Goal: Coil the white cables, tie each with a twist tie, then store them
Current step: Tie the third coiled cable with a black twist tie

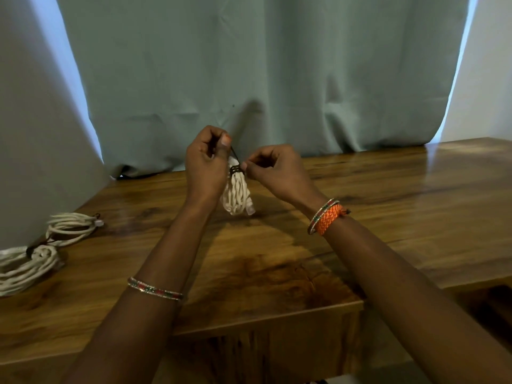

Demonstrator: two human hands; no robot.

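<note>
A coiled white cable (237, 196) hangs upright above the middle of the wooden table (388, 206). A dark twist tie (236, 169) is wound round its upper part. My left hand (206, 167) grips the top of the coil and pinches one end of the tie, which sticks up by the thumb. My right hand (273, 169) pinches the other end of the tie at the coil's right side. Two more coiled white cables lie at the table's left: one (72, 227) further back, one (25, 268) at the left edge, each with a dark tie.
A pale green curtain (263, 79) hangs behind the table and reaches its back edge. Grey wall stands to the left. The table's front edge steps down on the right (471, 284). I wear bangles on both wrists and an orange band on the right.
</note>
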